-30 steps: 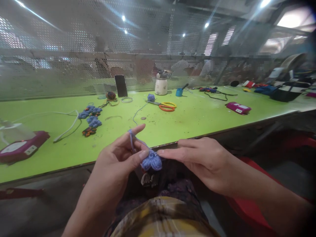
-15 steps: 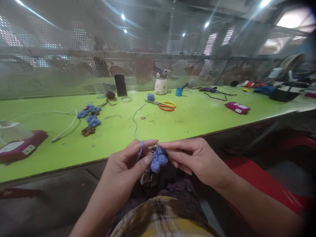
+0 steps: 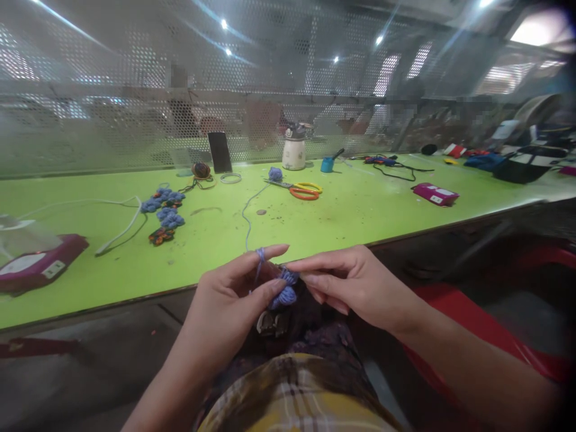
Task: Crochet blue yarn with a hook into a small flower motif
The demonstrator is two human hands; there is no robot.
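Observation:
Between my hands, in front of the table edge, is a blue crochet flower [image 3: 285, 295]. My left hand [image 3: 238, 288] pinches it with the thumb on top, and blue yarn [image 3: 260, 257] loops around the raised index finger. My right hand [image 3: 346, 279] closes thumb and index finger at the flower's upper right. A thin crochet hook, seen clearly a moment ago, is now mostly hidden at those fingertips. From the left index finger the yarn runs up over the table to a small blue yarn ball [image 3: 275, 174].
On the green table [image 3: 216, 234] lie scissors [image 3: 303, 191], blue and dark crocheted pieces [image 3: 164, 207], a dark yarn ball [image 3: 201, 171] and purple boxes [image 3: 435, 194]. Behind stand a phone [image 3: 219, 152] and a bottle [image 3: 294, 150]. A red stool [image 3: 454, 312] is at right.
The flower has turned and slid further under my left thumb, so fewer petals show. My left index finger has lifted slightly, and the hook is less visible.

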